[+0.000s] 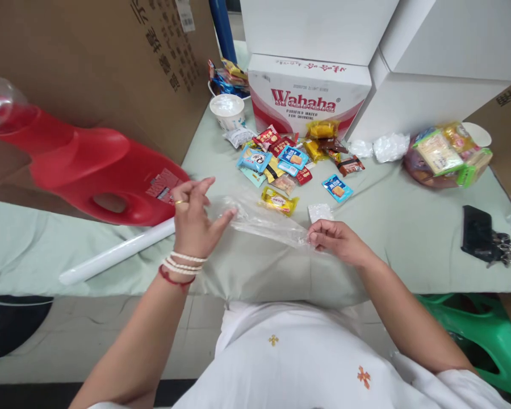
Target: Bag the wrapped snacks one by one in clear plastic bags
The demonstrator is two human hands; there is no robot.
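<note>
A clear plastic bag (268, 224) stretches between my two hands above the green cloth. My right hand (336, 241) pinches its right end. At the other end, my left hand (198, 218) has its fingers apart, with the thumb by the bag's edge. Just beyond the bag lies a yellow snack packet (279, 201), with a small white packet (320, 212) near my right hand. Farther back is a loose pile of wrapped snacks, among them a light blue packet (254, 159). A blue biscuit packet (337, 188) lies to the pile's right.
A red jug (85, 159) and a white roll (119, 253) are at the left. Behind the snacks stands a Wahaha carton (309, 94), with a paper cup (227, 111) beside it. A full snack bowl (430, 170) and a black key pouch (477, 232) sit at the right.
</note>
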